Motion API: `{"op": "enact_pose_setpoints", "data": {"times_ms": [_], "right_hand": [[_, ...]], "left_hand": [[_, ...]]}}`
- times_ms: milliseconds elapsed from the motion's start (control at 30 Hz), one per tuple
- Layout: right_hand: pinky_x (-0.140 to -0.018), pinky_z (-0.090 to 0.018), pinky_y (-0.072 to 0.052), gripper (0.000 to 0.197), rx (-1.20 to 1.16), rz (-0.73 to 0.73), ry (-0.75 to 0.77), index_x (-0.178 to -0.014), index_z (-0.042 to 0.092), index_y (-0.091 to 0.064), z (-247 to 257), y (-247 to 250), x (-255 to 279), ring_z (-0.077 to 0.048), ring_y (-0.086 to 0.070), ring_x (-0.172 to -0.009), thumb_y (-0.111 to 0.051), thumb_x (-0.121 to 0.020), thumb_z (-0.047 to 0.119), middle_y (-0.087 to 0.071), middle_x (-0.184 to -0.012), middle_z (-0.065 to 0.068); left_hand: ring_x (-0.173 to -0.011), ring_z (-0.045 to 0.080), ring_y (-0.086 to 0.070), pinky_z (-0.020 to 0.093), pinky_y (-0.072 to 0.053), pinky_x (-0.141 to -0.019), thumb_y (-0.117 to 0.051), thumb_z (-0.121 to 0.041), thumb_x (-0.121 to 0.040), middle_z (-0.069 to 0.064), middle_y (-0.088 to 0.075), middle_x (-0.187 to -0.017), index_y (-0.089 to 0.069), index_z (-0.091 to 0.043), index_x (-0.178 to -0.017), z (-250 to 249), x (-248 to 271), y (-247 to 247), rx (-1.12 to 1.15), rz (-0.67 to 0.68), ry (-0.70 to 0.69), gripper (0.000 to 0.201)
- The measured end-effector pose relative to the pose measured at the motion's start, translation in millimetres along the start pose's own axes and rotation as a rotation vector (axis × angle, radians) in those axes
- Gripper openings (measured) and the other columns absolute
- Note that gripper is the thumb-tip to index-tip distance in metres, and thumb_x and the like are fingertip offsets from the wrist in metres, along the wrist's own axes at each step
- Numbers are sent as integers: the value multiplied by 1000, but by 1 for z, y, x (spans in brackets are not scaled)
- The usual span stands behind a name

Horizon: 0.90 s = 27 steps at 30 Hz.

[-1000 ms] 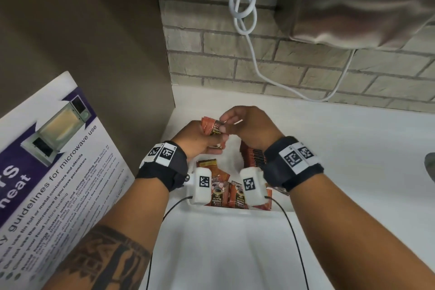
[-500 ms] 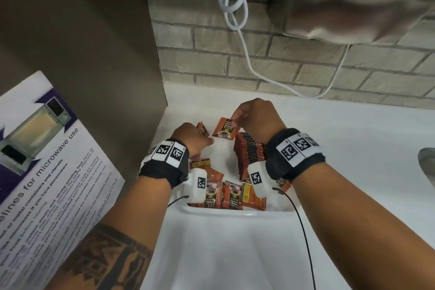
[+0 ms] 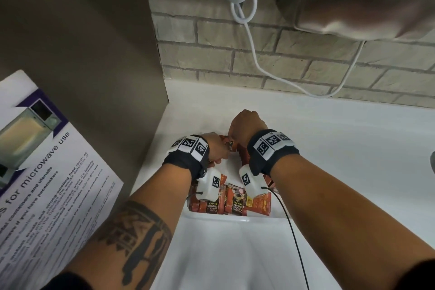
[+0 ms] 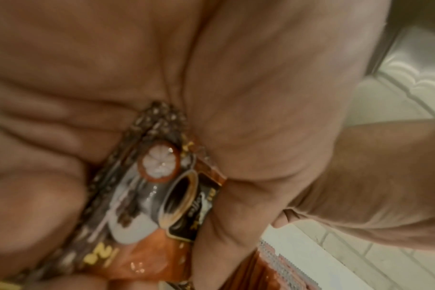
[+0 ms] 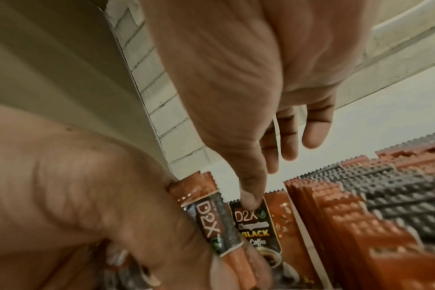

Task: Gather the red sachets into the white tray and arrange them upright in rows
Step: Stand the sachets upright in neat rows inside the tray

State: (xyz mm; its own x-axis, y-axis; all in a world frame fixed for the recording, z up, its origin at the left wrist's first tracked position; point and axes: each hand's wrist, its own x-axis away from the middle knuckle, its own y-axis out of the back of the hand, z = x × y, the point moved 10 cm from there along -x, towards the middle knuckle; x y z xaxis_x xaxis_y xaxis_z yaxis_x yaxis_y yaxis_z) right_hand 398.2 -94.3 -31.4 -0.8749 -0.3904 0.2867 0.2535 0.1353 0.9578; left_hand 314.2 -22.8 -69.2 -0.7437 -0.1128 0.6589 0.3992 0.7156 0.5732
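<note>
A white tray (image 3: pixel 235 218) lies on the counter with loose red sachets (image 3: pixel 235 202) flat at its near end. A row of upright sachets (image 5: pixel 360 215) stands along its right side. My left hand (image 3: pixel 216 148) grips a small bundle of sachets (image 4: pixel 147 206), fingers curled round it, low in the tray's left half. My right hand (image 3: pixel 244 125) is just beyond it. Its thumb lies on the top of one red sachet (image 5: pixel 261 229) standing against the left face of the row. Three other fingers hang straight; the index finger is hidden.
A brown cabinet side (image 3: pixel 94 54) with a microwave poster (image 3: pixel 47 183) closes off the left. A brick wall (image 3: pixel 235 66) runs behind the tray, with a white cable (image 3: pixel 254 54) and a steel hand dryer (image 3: pixel 364 0) above. White counter (image 3: pixel 341 153) spreads to the right.
My right hand drew one sachet off the left hand's bundle and brought it down against the upright row. Both hands sank lower into the tray.
</note>
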Motion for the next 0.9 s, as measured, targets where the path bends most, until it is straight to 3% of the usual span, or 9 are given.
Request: {"op": "enact_pose_setpoints", "data": {"times_ms": [100,267,333,400,467,567,667,733,900], "right_hand": [[-73,-34,-46,25,-27,21,-9,-65,11,-49,1,-3,-6,-27,-55,-88,-55,-89,18,-46,-72,-3],[-72,-35,-45,26,-79,18,-3,-65,14,-47,2,-3,-10,-29,-59,-99,-52,-90,17,-43,-73,-1],[-79,-36,-51,15,-109,13,8,-86,14,-68,2,0,-7,-29,-60,-105,-54,-90,17,-57,-91,-3],[-91,-39,-54,21,-138,-13,18,-108,17,-71,-1,4,-4,-27,-58,-111,-58,-91,19,-60,-114,-5],[-96,-41,-53,23,-202,-49,18,-112,17,-71,-6,13,1,-26,-58,-114,-63,-92,22,-59,-121,-5],[-94,-36,-52,18,-332,-107,29,-106,18,-74,-13,28,10,-23,-60,-111,-63,-92,19,-63,-116,-2],[-80,-22,-43,9,-480,-104,65,-94,21,-74,-19,33,21,-13,-62,-100,-66,-90,19,-66,-99,8],[-75,-19,-40,9,-588,-55,110,-95,19,-74,-18,32,30,-8,-61,-92,-69,-89,21,-67,-93,10],[-65,-12,-45,12,-874,-112,132,-89,17,-73,-25,42,39,6,-62,-63,-67,-86,6,-72,-72,12]], "left_hand": [[-53,16,-54,18,-41,-40,-59,-25,-98,3,-67,-77,-64,-7,-92,-3,-6,-2,-77,31,0,19],[-71,24,-60,29,-50,-69,-58,-28,-97,9,-75,-98,-68,-4,-111,-7,-12,-4,-135,46,-19,29],[-69,24,-60,28,-50,-66,-59,-27,-96,7,-73,-91,-68,-4,-107,-8,-12,-3,-121,47,-23,27],[-66,23,-58,28,-49,-63,-60,-26,-96,6,-70,-85,-67,-4,-105,-7,-12,-3,-94,53,-16,25],[-66,23,-58,26,-49,-59,-61,-26,-97,7,-69,-85,-67,-2,-107,-4,-13,-4,-35,66,-5,26],[-61,18,-55,20,-47,-46,-62,-14,-97,10,-64,-84,-65,-2,-106,0,-9,-4,126,72,14,16],[-71,22,-62,34,-62,-78,-68,-4,-89,11,-64,-86,-69,3,-105,2,-6,1,328,82,-41,18],[-85,23,-67,40,-59,-91,-71,-2,-87,8,-71,-95,-70,1,-110,-1,-3,7,501,83,-122,23],[-86,17,-68,23,-58,-67,-76,-11,-88,13,-71,-104,-69,-5,-109,-21,12,19,710,59,-355,23]]}}
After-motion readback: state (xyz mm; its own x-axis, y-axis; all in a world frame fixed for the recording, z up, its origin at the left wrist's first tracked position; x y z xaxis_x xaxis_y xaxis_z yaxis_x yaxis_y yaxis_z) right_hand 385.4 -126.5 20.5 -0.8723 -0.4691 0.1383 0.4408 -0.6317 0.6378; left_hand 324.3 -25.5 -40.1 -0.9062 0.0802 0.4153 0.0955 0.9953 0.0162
